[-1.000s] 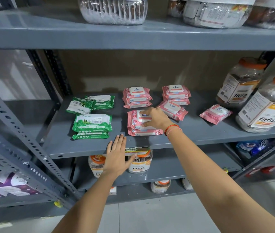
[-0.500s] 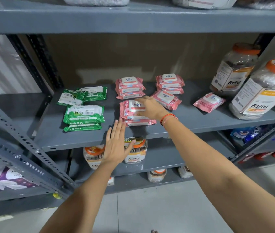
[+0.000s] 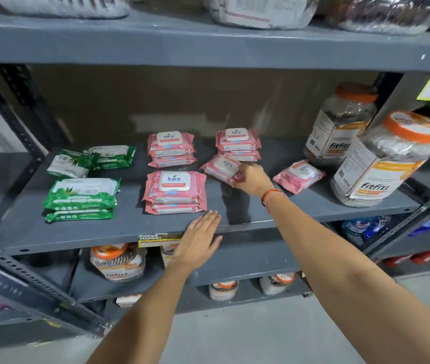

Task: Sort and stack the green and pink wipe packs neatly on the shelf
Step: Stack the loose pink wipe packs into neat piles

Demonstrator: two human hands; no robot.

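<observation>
On the grey shelf (image 3: pixel 130 227) lie green wipe packs at the left: a front stack of two (image 3: pixel 81 197) and two loose ones behind (image 3: pixel 68 164), (image 3: pixel 113 156). Pink packs stand in three stacks: front middle (image 3: pixel 174 191), back middle (image 3: pixel 170 148), back right (image 3: pixel 237 143). My right hand (image 3: pixel 252 177) grips a tilted loose pink pack (image 3: pixel 220 166) just in front of the back right stack. Another loose pink pack (image 3: pixel 299 176) lies to the right. My left hand (image 3: pixel 198 240) rests flat with fingers apart on the shelf's front edge, holding nothing.
Two large orange-lidded jars (image 3: pixel 340 124), (image 3: pixel 384 161) stand at the shelf's right end. More jars (image 3: pixel 116 261) sit on the lower shelf, plastic tubs on the shelf above (image 3: pixel 258 9). A slanted perforated metal post (image 3: pixel 11 274) crosses at lower left.
My right hand left the front middle pink stack and moved right and back, taking hold of the tilted loose pink pack. My left hand stayed at the shelf's front edge.
</observation>
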